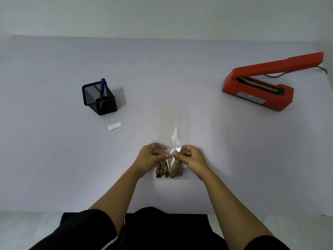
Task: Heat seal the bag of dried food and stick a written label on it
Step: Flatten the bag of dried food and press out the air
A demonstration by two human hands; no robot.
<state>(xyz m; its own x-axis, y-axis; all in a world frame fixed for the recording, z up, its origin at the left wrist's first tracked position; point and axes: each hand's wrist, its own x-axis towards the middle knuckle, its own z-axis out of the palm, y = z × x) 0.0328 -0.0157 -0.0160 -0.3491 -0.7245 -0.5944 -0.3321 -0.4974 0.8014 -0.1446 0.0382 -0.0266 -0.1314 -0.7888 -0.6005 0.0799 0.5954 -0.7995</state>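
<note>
A clear plastic bag [171,127] lies lengthwise on the table in front of me, with brown dried food [169,171] at its near end. My left hand [151,156] and my right hand [191,157] meet over the bag's lower part, and each pinches the plastic between thumb and fingertips just above the food. The bag's far end lies flat and looks open. A small white label [114,126] rests on the table to the left. An orange heat sealer [266,83] stands at the far right with its arm raised.
A black mesh pen holder [100,98] with a blue marker [102,87] in it stands left of centre, behind the label. The sealer's black cord [322,69] trails off to the right. The table's near edge [54,211] runs just in front of my body.
</note>
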